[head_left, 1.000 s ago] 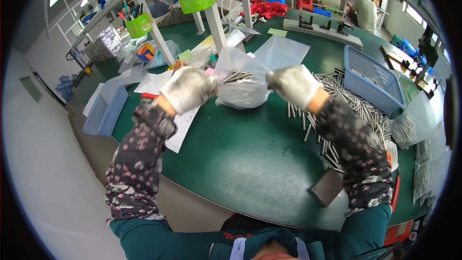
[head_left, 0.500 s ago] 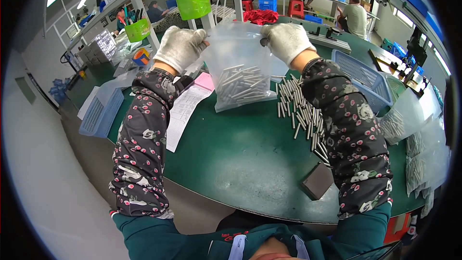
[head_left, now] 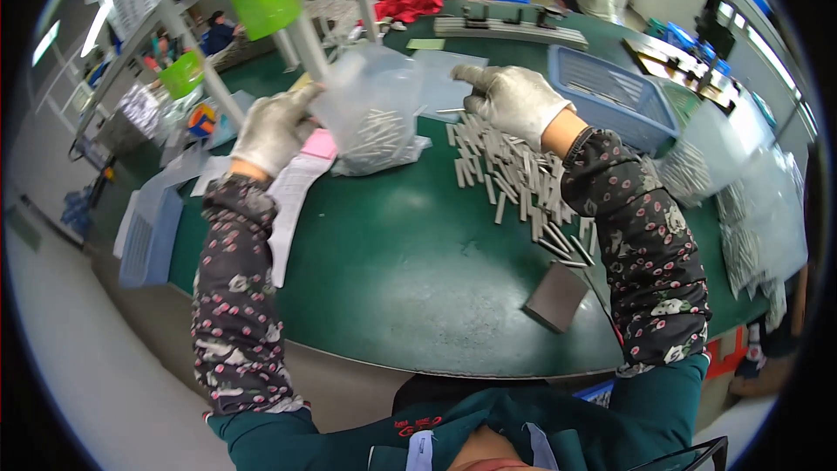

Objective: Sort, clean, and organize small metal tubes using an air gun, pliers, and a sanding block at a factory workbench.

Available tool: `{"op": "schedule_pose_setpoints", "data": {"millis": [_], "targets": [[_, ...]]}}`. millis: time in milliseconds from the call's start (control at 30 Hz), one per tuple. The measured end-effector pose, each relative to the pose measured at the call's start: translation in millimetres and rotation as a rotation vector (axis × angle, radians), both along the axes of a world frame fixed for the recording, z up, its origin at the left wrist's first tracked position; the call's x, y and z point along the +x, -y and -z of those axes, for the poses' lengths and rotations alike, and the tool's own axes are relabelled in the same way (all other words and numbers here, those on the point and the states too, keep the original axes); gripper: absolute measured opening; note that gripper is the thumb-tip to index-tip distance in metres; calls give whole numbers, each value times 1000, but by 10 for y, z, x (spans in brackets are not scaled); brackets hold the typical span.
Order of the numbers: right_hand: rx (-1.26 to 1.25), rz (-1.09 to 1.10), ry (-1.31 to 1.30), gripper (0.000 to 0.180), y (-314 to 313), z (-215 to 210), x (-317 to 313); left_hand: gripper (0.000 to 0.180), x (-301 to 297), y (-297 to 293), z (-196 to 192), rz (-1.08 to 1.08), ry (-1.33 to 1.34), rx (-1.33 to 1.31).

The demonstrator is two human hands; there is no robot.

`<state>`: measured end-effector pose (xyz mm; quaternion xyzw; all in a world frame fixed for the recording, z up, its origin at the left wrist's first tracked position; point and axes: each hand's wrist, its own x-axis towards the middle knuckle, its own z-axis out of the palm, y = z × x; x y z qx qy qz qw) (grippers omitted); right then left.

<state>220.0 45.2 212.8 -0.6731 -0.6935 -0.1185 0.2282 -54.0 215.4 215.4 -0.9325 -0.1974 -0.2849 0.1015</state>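
Above the far middle of the green bench (head_left: 392, 270), the person's gloved left hand (head_left: 272, 126) is pinching the upper left edge of a clear plastic bag (head_left: 373, 113), fingers clenched on the film. Inside, a clump of small grey metal rods is sagging to the bottom, which is resting on the bench just beside a pink slip (head_left: 319, 143). To the right, the gloved right hand (head_left: 514, 100) is hovering apart from the bag, fingers loosely curled and grasping nothing visible. Below it, loose grey rods (head_left: 514, 179) are lying scattered toward the bench's right edge, near a blue basket (head_left: 610, 96). A grey block (head_left: 556, 296) is sitting near the front edge.
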Motion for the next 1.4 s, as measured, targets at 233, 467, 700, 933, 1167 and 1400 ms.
{"op": "schedule_pose_setpoints", "data": {"millis": [233,467,700,933,1167,1400], "targets": [[-111,360,38,30,1058,-164,740,57,6,372,190,182,228,286],[-152,762,-47,29,1617,-46,1306,36,557,1119,416,363,158,242],[-216,548,-32,27,1613,249,1190,31,1086,1453,703,553,34,-71],[-653,356,64,22,2198,591,85,38,1028,1833,999,504,-338,-386],[-642,585,-24,18,2771,1121,-276,88,1084,2342,991,507,-437,-519],[-478,793,63,11,2854,1260,-221,92,1172,2545,1079,529,-459,-421]]}}
